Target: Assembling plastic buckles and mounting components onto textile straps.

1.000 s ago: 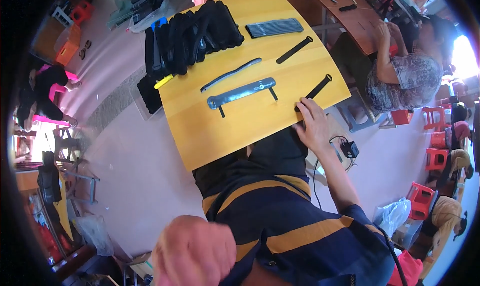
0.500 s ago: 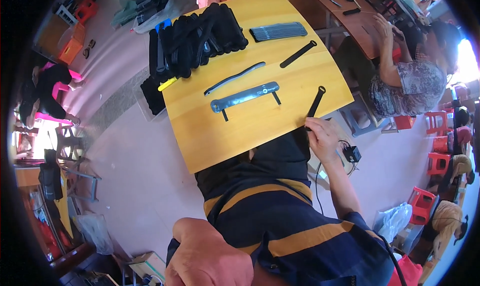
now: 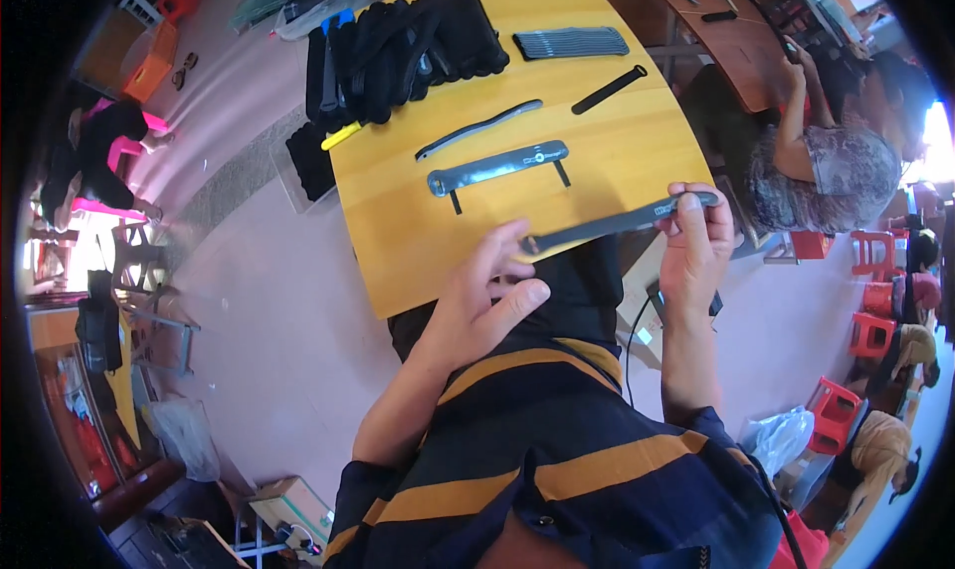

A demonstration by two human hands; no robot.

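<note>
My right hand (image 3: pixel 693 246) pinches one end of a dark grey strap (image 3: pixel 609 225) between thumb and fingers, above the near right part of the table. The strap stretches leftward and has a hole at its far left end. By that end is my left hand (image 3: pixel 468 305), open, thumb and fingers apart and slightly blurred; whether it touches the strap I cannot tell. Beyond the hands, a wide grey printed strap (image 3: pixel 502 168) lies with two short black strips (image 3: pixel 458 202) sticking out beneath it. Behind it rest a narrow grey strap (image 3: pixel 477 129) and a black strap with a looped end (image 3: pixel 609 90).
The yellow wooden table (image 3: pixel 398 256) carries a heap of black straps (image 3: pixel 418 47) at the far left and a stack of grey straps (image 3: pixel 572 43) at the far right. A yellow handle (image 3: pixel 341 136) juts over the left edge. A co-worker (image 3: pixel 831 161) sits at another table (image 3: pixel 746 67).
My left hand has come forward from beside my chest to the strap's left end. My right hand has lifted the strap at the table's right edge and turned it sideways.
</note>
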